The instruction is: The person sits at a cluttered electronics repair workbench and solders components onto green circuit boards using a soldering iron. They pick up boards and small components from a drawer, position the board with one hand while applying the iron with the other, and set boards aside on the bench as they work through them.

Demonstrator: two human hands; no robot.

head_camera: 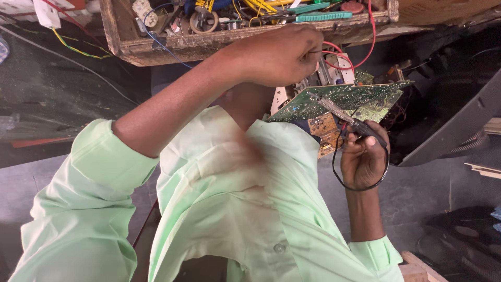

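Above, at the top of my view, stands an old wooden tray with a rough, worn front wall. In it lie many small things mixed together: yellow wires, a green-handled tool, a roll of tape, a round red part and a white round piece. A thin blue wire hangs over its front edge.

My left hand is closed into a loose fist just before the tray, and it pinches a thin wire between the fingertips; the wire is too fine to name more exactly. My right hand is closed around the dark handle of a soldering iron, and its metal tip rests on the green circuit board. The board stands tilted, with the solder side to me, between both hands. A black cord makes a loop around my right hand.

Behind the board I see a brown smaller board and red wires. At the right, a grey plastic panel leans across the dark floor. My left forearm and light green sleeve cover much of the space below the tray.
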